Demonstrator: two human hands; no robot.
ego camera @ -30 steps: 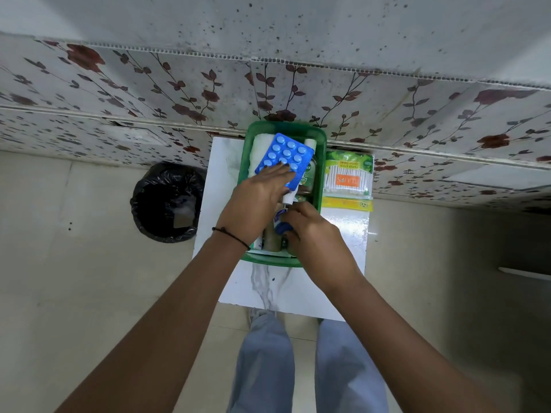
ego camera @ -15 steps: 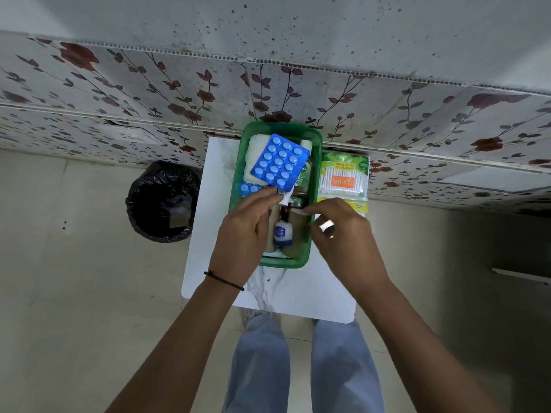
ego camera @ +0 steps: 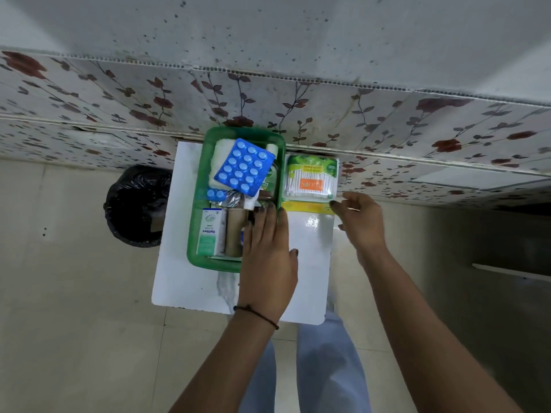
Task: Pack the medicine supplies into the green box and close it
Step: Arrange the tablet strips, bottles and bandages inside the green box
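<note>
The green box (ego camera: 197, 231) stands open on a small white table (ego camera: 190, 281). Inside it lie a blue blister pack (ego camera: 243, 170) on white gauze, a white and green medicine carton (ego camera: 210, 232), a brown roll (ego camera: 235, 234) and a green bottle (ego camera: 269, 181). My left hand (ego camera: 268, 251) rests flat over the box's right near corner, fingers spread, holding nothing. A pack of cotton buds (ego camera: 311, 180) lies on the table just right of the box. My right hand (ego camera: 359, 219) hovers at that pack's near right corner, fingers apart and empty.
A bin with a black bag (ego camera: 135, 204) stands on the floor left of the table. A wall with flower-patterned panels (ego camera: 387, 120) runs directly behind the table. My legs in light trousers (ego camera: 322, 368) are below the table's near edge.
My right hand has left the box and moved right toward the cotton bud pack. My left hand has shifted to the box's right near corner, uncovering the carton.
</note>
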